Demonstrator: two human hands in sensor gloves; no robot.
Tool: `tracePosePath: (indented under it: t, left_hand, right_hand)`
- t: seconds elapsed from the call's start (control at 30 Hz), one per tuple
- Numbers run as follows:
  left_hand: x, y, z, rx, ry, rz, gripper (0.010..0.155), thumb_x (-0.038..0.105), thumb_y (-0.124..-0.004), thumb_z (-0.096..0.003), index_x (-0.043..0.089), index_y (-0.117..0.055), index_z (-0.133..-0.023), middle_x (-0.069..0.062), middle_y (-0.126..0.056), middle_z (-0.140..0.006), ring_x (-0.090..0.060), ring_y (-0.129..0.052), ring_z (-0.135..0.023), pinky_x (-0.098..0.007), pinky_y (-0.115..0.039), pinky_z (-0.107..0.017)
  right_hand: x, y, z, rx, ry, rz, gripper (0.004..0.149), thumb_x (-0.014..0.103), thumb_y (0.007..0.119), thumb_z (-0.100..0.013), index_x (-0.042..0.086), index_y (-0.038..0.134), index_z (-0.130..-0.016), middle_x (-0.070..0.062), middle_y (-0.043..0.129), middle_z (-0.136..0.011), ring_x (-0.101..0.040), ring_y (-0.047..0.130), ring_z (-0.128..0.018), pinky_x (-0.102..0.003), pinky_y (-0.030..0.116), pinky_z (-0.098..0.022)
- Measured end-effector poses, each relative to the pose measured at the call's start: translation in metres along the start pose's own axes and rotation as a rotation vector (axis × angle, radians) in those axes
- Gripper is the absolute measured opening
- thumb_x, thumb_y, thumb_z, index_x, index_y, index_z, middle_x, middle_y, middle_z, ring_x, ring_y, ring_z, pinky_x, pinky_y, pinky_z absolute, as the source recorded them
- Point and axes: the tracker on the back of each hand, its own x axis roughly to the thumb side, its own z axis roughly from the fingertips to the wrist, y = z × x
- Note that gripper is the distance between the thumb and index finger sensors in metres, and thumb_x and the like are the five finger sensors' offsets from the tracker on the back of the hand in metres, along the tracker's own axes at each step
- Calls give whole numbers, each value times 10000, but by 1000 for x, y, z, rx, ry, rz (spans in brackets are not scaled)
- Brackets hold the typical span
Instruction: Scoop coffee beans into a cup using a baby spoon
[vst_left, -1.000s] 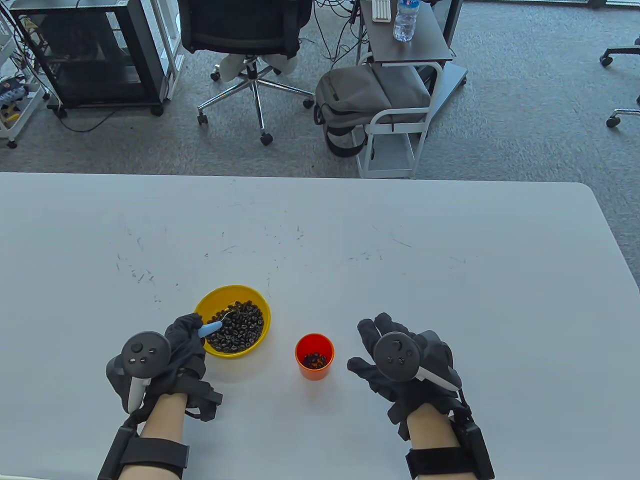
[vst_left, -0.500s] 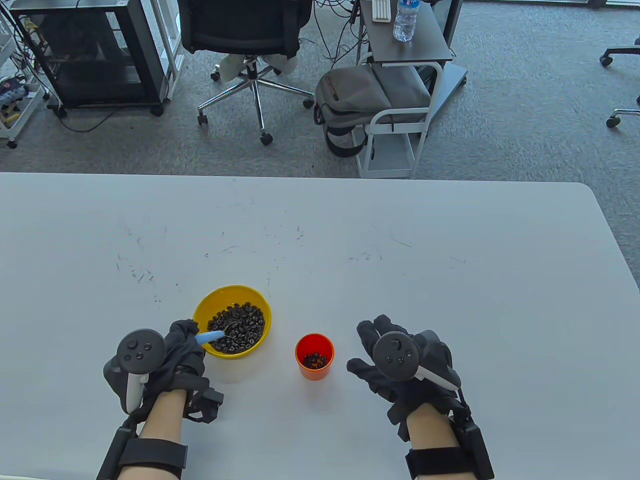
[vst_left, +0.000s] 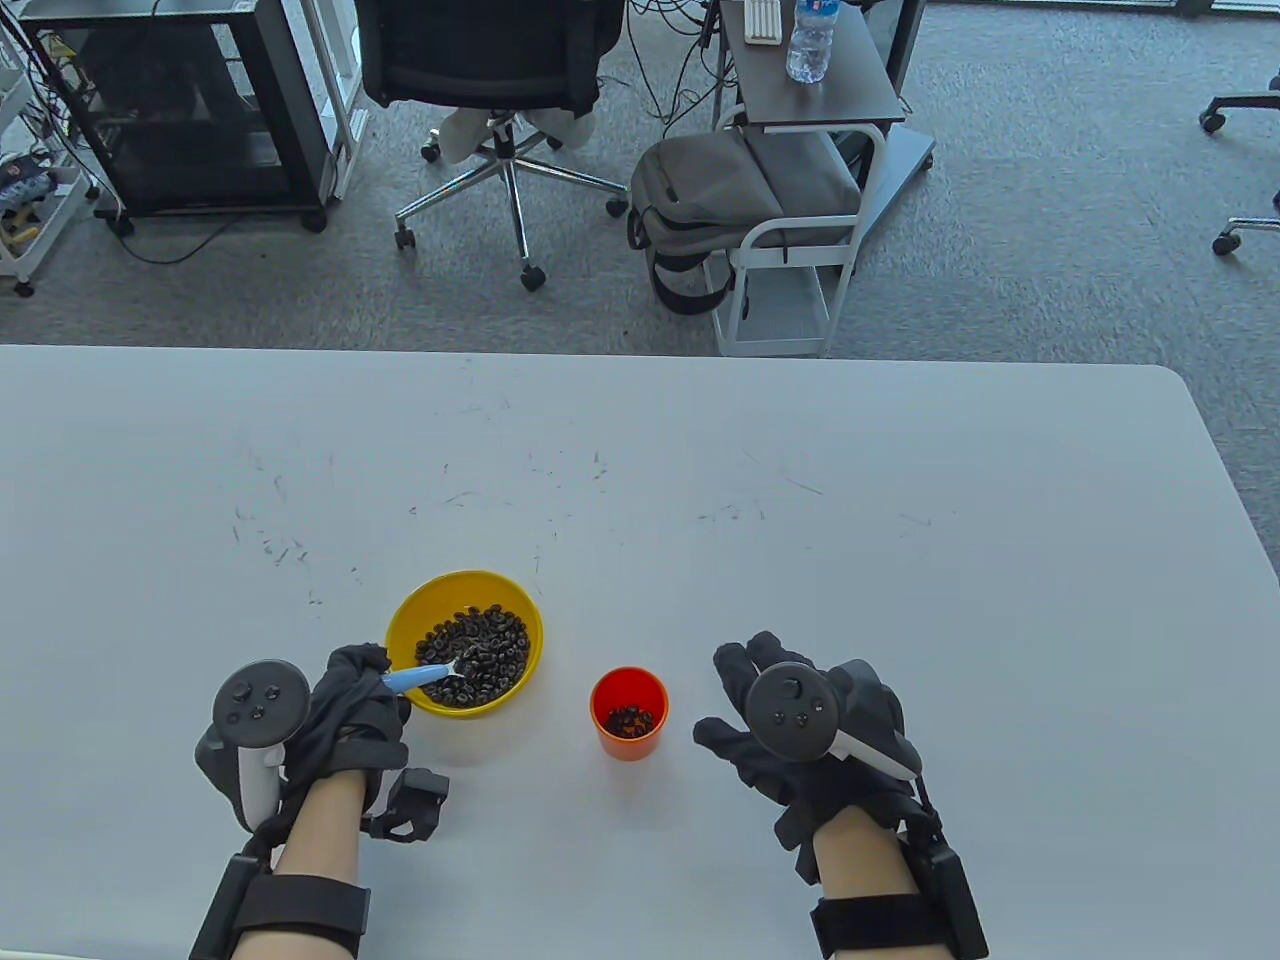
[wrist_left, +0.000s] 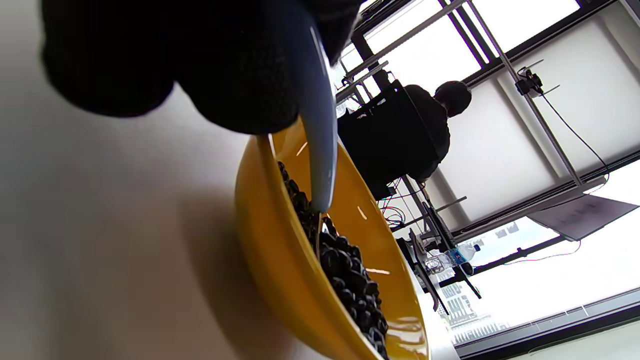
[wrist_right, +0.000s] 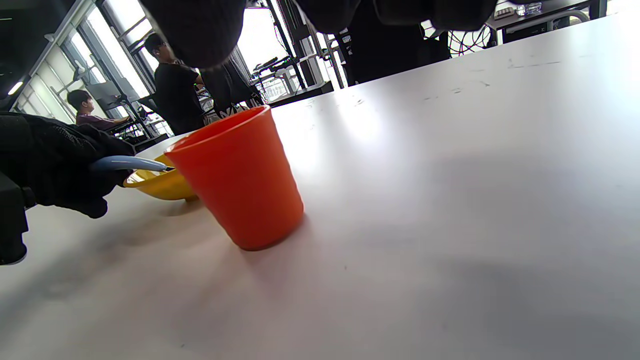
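Note:
A yellow bowl (vst_left: 410, 610) of coffee beans (vst_left: 485, 650) stands near the table's front left; it also shows in the left wrist view (wrist_left: 280, 280) and the right wrist view (wrist_right: 160, 185). My left hand (vst_left: 355, 700) grips the light-blue handle of a baby spoon (vst_left: 415, 679), whose metal tip lies among the beans; the handle shows in the left wrist view (wrist_left: 320, 145). An orange cup (vst_left: 628, 745) with a few beans in it stands right of the bowl, also in the right wrist view (wrist_right: 235, 175). My right hand (vst_left: 760, 720) rests on the table right of the cup, fingers spread, holding nothing.
The white table (vst_left: 800, 500) stretches far beyond the bowl and cup, with faint scuff marks. Past its far edge are an office chair (vst_left: 490, 60), a grey backpack (vst_left: 720, 190) and a small cart (vst_left: 810, 100) with a water bottle.
My left hand has drawn back toward me and to the left, pulling the spoon through the beans toward the bowl's near left side. The right hand and cup have not moved.

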Motion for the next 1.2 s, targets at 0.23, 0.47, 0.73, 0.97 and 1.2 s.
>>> tracePosePath:
  t: [0.23,0.47,0.73,0.97,1.2]
  left_hand:
    - [0,1,0,5,4,36,426,95,-586,-565,-40,-664,-962,-380,-772,-826,-338,-976,-470,-541,-861,-380]
    - [3,2,1,4,-16,79,426,100,-582,-568,-34,-657,-965,-367,-774,-828,-327,-977,-474,-534,-865,-387]
    - [3,2,1,0,-19,104,426,103,-579,-570,-29,-653,-968,-361,-773,-832,-321,-978,-479,-530,-869,-394]
    - [5,1,2,-16,-36,144,426,108,-575,-574,-23,-646,-973,-354,-770,-840,-314,-978,-487,-525,-871,-401]
    - [15,-6,6,-84,-85,195,426,113,-576,-578,-17,-646,-978,-350,-771,-840,-294,-978,-477,-524,-876,-412]
  right_hand:
    - [0,0,0,0,0,-2,765,531,664,-594,14,427,-1106,-400,387,-1095,-652,489,-897,-749,480,-629]
    - [-1,0,0,-1,1,-4,766,530,663,-594,12,427,-1106,-400,386,-1096,-650,488,-899,-748,481,-630]
    - [-1,0,0,2,1,-6,765,531,663,-594,13,426,-1106,-399,387,-1096,-650,490,-898,-747,481,-631]
    - [-1,0,0,5,3,-5,766,530,663,-594,12,427,-1106,-399,386,-1096,-651,490,-898,-747,482,-631]
    - [-1,0,0,5,4,-7,765,530,663,-595,11,428,-1106,-399,387,-1096,-649,490,-899,-748,482,-630]
